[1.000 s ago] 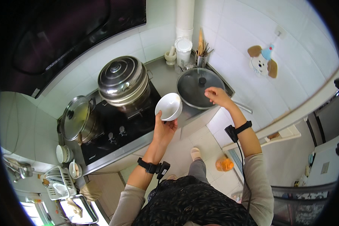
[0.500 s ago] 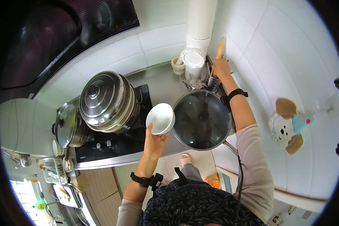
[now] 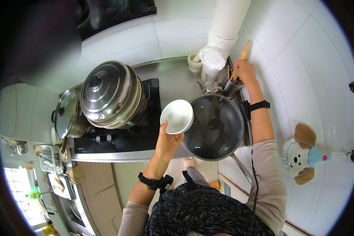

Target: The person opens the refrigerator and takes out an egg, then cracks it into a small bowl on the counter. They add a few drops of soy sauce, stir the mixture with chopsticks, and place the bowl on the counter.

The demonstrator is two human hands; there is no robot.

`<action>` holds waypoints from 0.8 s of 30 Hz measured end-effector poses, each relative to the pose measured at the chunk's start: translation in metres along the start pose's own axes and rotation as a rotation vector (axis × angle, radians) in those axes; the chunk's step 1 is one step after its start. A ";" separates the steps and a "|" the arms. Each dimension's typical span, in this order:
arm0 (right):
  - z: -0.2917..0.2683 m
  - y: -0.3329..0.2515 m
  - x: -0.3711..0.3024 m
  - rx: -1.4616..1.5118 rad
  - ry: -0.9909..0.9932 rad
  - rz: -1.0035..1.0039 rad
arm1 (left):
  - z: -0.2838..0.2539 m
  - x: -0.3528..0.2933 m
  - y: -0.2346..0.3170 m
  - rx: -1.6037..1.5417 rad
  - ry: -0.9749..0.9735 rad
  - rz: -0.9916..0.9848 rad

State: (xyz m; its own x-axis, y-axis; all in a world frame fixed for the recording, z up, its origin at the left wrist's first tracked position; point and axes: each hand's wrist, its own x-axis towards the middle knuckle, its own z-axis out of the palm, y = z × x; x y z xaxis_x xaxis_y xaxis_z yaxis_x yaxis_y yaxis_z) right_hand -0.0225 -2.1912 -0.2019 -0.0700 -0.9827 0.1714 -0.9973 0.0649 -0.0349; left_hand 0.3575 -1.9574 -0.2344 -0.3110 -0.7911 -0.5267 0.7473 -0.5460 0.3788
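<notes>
My left hand (image 3: 170, 142) grips a white bowl (image 3: 177, 117) by its near side, thumb at the rim. The bowl is tilted, showing its bare inside, just left of a large lidded pan (image 3: 213, 128). At the back right corner my right hand (image 3: 246, 72) is closed around light wooden sticks (image 3: 235, 75) that look like chopsticks. They stand in a perforated metal utensil holder (image 3: 231, 89). A pale tapered wooden end (image 3: 246, 50) sticks out above my fingers; how it joins the sticks is hidden by the hand.
A stacked metal steamer (image 3: 112, 94) and a glass-lidded pot (image 3: 65, 112) stand on the black hob (image 3: 118, 142). Near the holder are a white lidded tub (image 3: 213, 61), a mortar (image 3: 194, 63) and a glass teapot (image 3: 211, 86). A dog-shaped cloth (image 3: 301, 154) hangs on the right wall.
The view has shifted, so the counter appears lower left and the right corner farther right. My left hand still holds the bowl, and my right hand stays at the utensil holder.
</notes>
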 end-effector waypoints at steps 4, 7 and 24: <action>-0.017 -0.003 -0.001 0.151 0.076 0.017 | -0.009 -0.011 0.000 -0.005 0.017 0.051; -0.054 -0.015 -0.010 0.205 0.180 -0.036 | -0.017 -0.029 0.001 -0.023 0.035 0.083; -0.118 -0.061 -0.090 1.436 0.416 0.096 | -0.109 -0.178 0.010 -0.028 0.057 0.273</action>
State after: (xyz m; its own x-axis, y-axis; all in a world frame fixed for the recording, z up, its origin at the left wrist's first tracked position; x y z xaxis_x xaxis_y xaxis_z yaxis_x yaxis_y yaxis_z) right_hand 0.0423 -2.0866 -0.0985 -0.3797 -0.8503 0.3645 -0.1340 -0.3393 -0.9311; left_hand 0.4839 -1.7921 -0.2200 -0.0626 -0.8907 -0.4502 0.8150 -0.3060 0.4921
